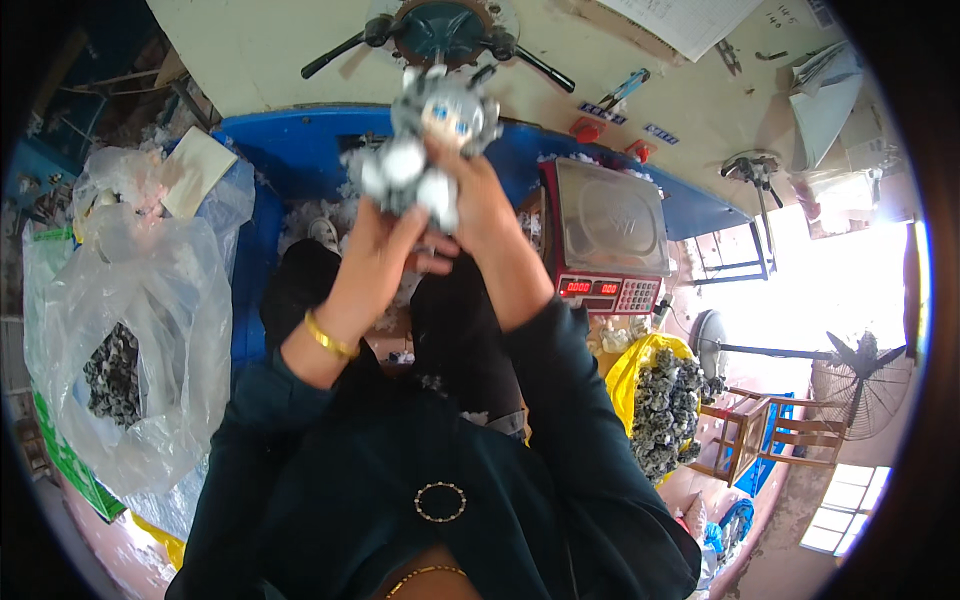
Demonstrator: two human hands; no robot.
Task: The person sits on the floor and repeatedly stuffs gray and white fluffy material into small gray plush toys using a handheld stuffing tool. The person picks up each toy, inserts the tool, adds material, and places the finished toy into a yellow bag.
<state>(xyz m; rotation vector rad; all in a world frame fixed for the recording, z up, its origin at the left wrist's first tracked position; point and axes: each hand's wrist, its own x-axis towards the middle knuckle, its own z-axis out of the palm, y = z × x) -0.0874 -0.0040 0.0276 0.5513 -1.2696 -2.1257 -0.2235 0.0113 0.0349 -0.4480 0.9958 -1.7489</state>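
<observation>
A grey and white plush doll (427, 150) with a pale face and blue eyes is held up before me, slightly blurred. My right hand (469, 191) grips it from the right side, just below the face. My left hand (390, 244), with a gold bangle at the wrist, holds the lower body from beneath. Beyond the doll, a round machine fitting (439, 34) with black handles is set into the pale table. The doll's underside is partly hidden by my fingers.
Right of my hands stands a red digital scale (607, 225). A yellow sack (622, 382) of grey plush pieces lies lower right. A clear plastic bag (180, 300) with similar pieces is at left. Blue-handled pliers (626, 88) lie on the table (247, 45).
</observation>
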